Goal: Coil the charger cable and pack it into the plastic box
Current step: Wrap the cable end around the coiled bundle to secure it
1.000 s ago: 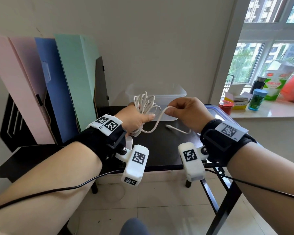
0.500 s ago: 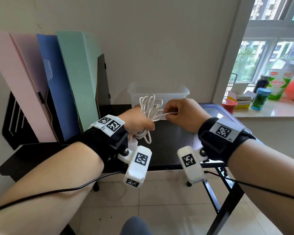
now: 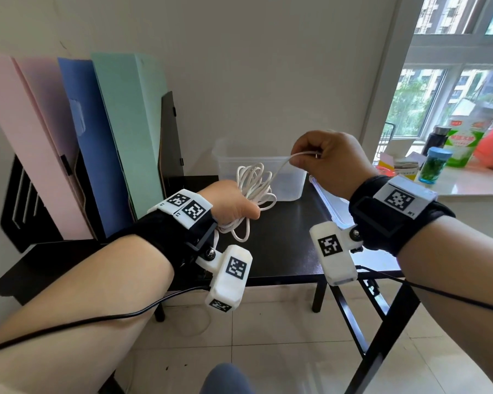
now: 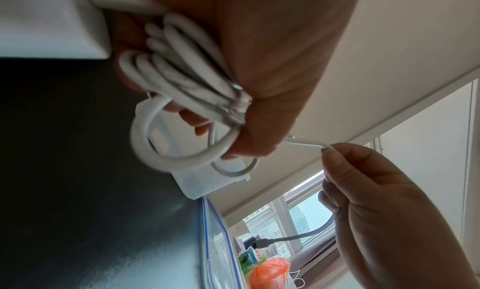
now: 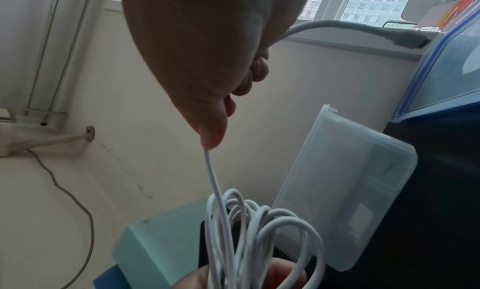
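A white charger cable [image 3: 255,184] is wound into a loose coil, and my left hand [image 3: 246,213] grips it around the middle above the black table [image 3: 282,245]. In the left wrist view the coil [image 4: 187,82] is bunched in that fist. My right hand [image 3: 306,157] is raised higher and to the right, pinching the cable's free end; one strand [image 5: 213,176] runs taut from it down to the coil [image 5: 259,232]. The plug [image 5: 405,38] sticks out behind the right fist. The translucent plastic box [image 3: 292,180] stands open behind the coil, at the table's back.
The box's lid [image 3: 326,203], clear with a blue rim, lies on the table's right side. Pink, blue and green file folders [image 3: 120,132] stand in a black rack at the left. The windowsill [image 3: 467,186] at the right holds bottles and cartons.
My right hand has risen up and to the right, away from the left hand, drawing the cable's free end taut. The left hand keeps its grip on the coil.
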`<action>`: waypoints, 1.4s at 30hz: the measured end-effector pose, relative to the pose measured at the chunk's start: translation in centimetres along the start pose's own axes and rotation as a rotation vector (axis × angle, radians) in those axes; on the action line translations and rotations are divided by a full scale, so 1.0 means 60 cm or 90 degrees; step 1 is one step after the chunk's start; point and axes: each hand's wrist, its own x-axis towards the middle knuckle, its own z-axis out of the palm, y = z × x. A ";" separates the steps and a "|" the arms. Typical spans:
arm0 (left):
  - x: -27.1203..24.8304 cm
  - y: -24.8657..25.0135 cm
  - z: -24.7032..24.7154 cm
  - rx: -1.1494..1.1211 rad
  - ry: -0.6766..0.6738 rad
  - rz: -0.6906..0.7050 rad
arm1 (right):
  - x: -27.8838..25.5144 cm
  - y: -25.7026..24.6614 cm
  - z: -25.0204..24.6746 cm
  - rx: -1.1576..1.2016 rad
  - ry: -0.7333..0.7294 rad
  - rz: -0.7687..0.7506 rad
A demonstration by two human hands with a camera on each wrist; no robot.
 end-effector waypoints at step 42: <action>0.016 0.020 -0.002 0.228 0.089 0.029 | -0.039 -0.089 0.022 -0.459 -0.323 -0.190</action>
